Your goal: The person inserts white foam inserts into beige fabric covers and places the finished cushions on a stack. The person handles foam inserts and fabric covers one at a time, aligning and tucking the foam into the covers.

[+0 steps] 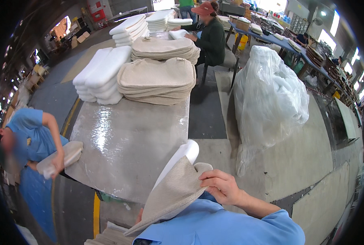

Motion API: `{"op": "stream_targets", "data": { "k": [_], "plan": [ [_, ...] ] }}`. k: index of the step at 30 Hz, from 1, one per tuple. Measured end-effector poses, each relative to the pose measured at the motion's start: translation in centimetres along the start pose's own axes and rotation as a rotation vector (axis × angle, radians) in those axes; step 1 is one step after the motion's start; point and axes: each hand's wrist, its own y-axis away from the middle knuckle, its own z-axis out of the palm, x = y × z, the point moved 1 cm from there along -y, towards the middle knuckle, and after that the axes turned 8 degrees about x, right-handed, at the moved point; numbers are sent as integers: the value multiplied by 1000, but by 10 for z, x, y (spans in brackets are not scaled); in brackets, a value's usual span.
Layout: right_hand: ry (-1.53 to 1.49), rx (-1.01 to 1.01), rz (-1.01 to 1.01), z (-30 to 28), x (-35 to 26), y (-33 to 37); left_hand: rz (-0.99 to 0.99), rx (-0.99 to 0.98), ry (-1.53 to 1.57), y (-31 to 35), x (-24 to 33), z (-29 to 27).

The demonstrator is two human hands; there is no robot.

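My right hand (223, 187) pinches the upper edge of a beige fabric cover (169, 190), held up close to my body. A white foam pad (182, 157) rises out from the cover's far side, its rounded end showing above the cloth. How deep the pad sits in the cover is hidden. Only a sliver of my left hand (139, 215) shows at the cover's left edge; its fingers are mostly behind the cloth. Below it, more beige covers (110, 237) lie at the lower edge.
A plastic-covered table (129, 151) bears stacked beige covers (157, 77) and white pads (102, 73). A large clear plastic bag (269, 94) stands to the right. A person in blue (37, 134) holds a rolled beige piece at left; another person (212, 38) sits beyond the stacks.
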Motion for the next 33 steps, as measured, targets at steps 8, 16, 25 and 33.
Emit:
{"op": "stream_targets", "data": {
  "k": [8,16,25,33],
  "plan": [
    [-54,54,-30,2,-7,11,344,248,387,-63,17,-146],
    [-7,83,-29,1,-7,17,989,-692,498,32,295,-169],
    [-62,98,-121,8,-7,5,1342,-175,-17,-24,370,-132],
    [-78,80,-160,1,-10,3,1503,-246,-249,-68,375,-103]
  ]
}}
